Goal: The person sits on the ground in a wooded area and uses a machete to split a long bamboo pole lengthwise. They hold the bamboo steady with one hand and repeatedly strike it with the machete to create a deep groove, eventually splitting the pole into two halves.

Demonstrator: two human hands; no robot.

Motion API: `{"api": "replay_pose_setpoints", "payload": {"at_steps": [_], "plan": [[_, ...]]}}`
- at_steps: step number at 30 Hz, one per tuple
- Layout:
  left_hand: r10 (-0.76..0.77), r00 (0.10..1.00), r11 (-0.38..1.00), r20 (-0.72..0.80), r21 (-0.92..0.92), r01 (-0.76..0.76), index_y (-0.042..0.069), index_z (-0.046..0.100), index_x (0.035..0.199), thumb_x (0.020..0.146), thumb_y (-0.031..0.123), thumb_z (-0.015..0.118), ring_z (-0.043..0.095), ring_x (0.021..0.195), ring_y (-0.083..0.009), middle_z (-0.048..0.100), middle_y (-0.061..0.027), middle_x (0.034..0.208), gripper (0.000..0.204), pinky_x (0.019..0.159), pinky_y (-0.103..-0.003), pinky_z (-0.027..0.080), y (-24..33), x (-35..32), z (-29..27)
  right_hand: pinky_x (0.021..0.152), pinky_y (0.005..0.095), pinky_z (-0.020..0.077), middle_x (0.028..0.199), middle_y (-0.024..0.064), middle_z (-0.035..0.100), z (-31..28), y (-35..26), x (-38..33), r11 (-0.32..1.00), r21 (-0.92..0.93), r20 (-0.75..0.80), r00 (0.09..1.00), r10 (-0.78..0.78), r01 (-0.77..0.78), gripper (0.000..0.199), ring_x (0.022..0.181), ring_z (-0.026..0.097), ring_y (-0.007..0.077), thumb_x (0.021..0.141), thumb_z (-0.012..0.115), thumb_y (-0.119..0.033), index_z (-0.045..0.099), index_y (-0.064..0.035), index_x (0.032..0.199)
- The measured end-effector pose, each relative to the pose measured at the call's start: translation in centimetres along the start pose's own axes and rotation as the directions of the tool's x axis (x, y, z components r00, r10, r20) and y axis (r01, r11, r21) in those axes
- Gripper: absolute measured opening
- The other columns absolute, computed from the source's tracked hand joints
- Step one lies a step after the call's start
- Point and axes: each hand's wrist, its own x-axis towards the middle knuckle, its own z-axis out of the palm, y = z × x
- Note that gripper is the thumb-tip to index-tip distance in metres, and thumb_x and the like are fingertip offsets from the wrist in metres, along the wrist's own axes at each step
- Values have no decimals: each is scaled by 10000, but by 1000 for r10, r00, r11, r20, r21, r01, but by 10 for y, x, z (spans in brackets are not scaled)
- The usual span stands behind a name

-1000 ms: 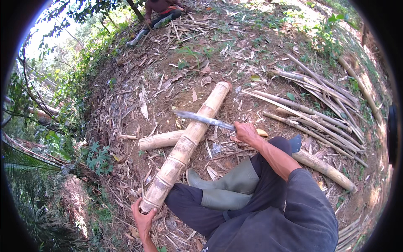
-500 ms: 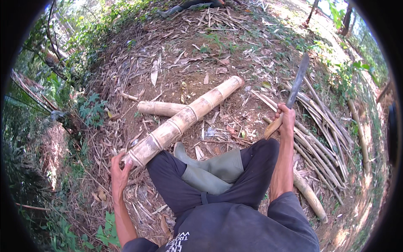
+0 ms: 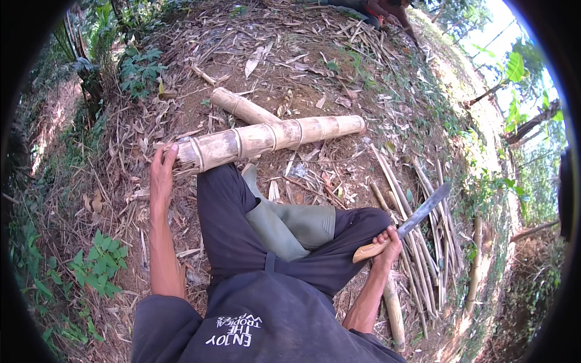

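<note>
The left arm is stretched forward, its left hand (image 3: 162,172) laid against the left end of a thick, pale, ringed bamboo pole (image 3: 257,140); whether its fingers are closed cannot be told. By the right hand (image 3: 387,243), fingers curled tight, a grey-bladed, wooden-handled machete (image 3: 423,212) is held beside the knee (image 3: 370,218). A shorter tan bamboo log (image 3: 245,107) is partly hidden beneath the pole. A co-worker (image 3: 387,9) is cut off above. Leaf-strewn brown ground (image 3: 302,78) is spread beyond.

On the ground (image 3: 184,112), we have the long log (image 3: 259,140) before us, lying across the shorter log (image 3: 241,107); toward the ground's right edge, split strips (image 3: 423,260) lie between a near pole (image 3: 393,317) and a far pole (image 3: 475,266).
</note>
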Motion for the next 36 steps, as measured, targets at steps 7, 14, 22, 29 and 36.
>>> {"api": "replay_pose_setpoints", "payload": {"at_steps": [7, 14, 22, 29, 36], "plan": [[61, 990, 996, 128, -71, -53, 62, 416, 1430, 820, 510, 688, 438, 1305, -288, 493, -229, 1354, 804, 1092, -416, 317, 10, -6, -8, 440, 305, 449, 621, 17, 465, 10, -5, -3, 981, -193, -39, 999, -37, 29, 125, 473, 469, 130, 833, 634, -130, 533, -55, 826], [52, 998, 974, 44, -222, -41, -25, 497, 1325, 785, 552, 722, 587, 1122, -284, 601, -229, 1179, 821, 975, -363, 438, -12, -1, -4, 454, 290, 434, 620, 0, 470, 25, -14, -21, 976, -216, -13, 999, -44, 41, 125, 480, 453, 111, 869, 622, -138, 518, -81, 831], [-143, 990, 989, 15, -30, 143, -90, 546, 1184, 773, 662, 667, 626, 1003, -301, 642, -240, 1030, 865, 911, -389, 462, -22, 30, -12, 441, 284, 430, 630, 2, 484, 34, -20, -36, 963, -259, -23, 997, -75, 67, 118, 473, 461, 106, 870, 630, -146, 537, -73, 859], [-229, 969, 956, 92, -169, 242, -112, 533, 1173, 819, 615, 648, 568, 1063, -288, 601, -228, 1126, 817, 990, -367, 389, -22, 42, -10, 432, 275, 428, 634, 3, 477, 52, -29, -56, 961, -255, -36, 992, -120, 107, 146, 472, 461, 100, 880, 608, -157, 560, -34, 942], [-194, 965, 946, 174, -227, 231, -40, 563, 1132, 859, 570, 643, 566, 1087, -235, 613, -172, 1092, 673, 983, -380, 410, -29, 44, -5, 406, 309, 460, 611, 42, 489, 71, -37, -82, 941, -273, 49, 980, -192, 198, 125, 435, 489, 139, 855, 604, -124, 543, -24, 899]]}}
